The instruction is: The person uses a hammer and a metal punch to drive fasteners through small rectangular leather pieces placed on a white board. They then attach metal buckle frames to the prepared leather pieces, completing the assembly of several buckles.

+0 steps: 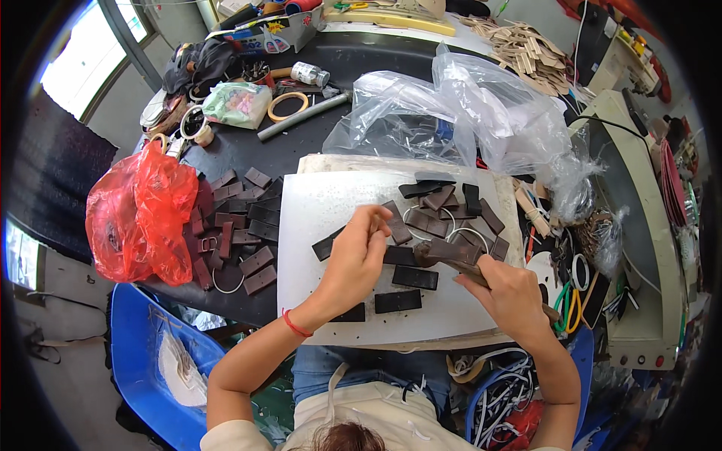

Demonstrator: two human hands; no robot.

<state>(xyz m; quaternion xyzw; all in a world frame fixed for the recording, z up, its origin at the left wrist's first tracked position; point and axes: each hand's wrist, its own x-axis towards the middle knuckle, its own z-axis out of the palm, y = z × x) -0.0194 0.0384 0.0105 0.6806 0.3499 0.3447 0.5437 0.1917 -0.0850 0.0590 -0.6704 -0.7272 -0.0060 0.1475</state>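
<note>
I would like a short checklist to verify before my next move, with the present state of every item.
1. Hammer held in right hand: ok.
2. Left hand apart from the hammer: ok.
3. Left hand empty: cannot tell, the curled fingers hide it.
4. Front black pieces on the white board: ok.
5. Brown pieces on the board apart from each other: not ok, several overlap.

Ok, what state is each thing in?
right hand: closed around hammer
hammer: gripped by its handle
left hand: fingers curled, grip unclear
dark pieces: scattered, some overlapping
white board: lying flat
red bag: crumpled
clear plastic: crumpled
left blue bin: open, pale pieces inside
</note>
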